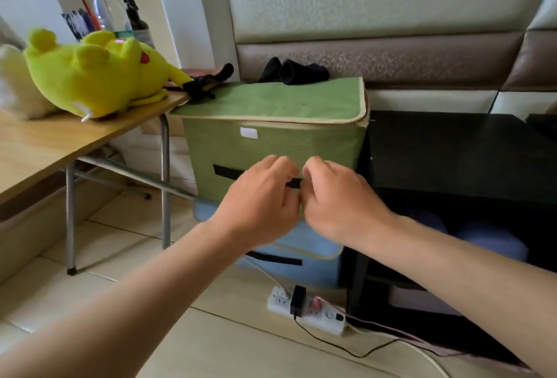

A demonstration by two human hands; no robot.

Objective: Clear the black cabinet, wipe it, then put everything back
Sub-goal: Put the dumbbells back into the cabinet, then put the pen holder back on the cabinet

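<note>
Both hands, your left hand (265,196) and right hand (337,196), are clenching the black strap handle (224,171) of the green fabric box (271,139), which is standing hard against the black cabinet (452,148), on its left. In my judgement you should be drawing level and slowly, and watching the power strip (307,308) lying before the cabinet's near corner.
</note>
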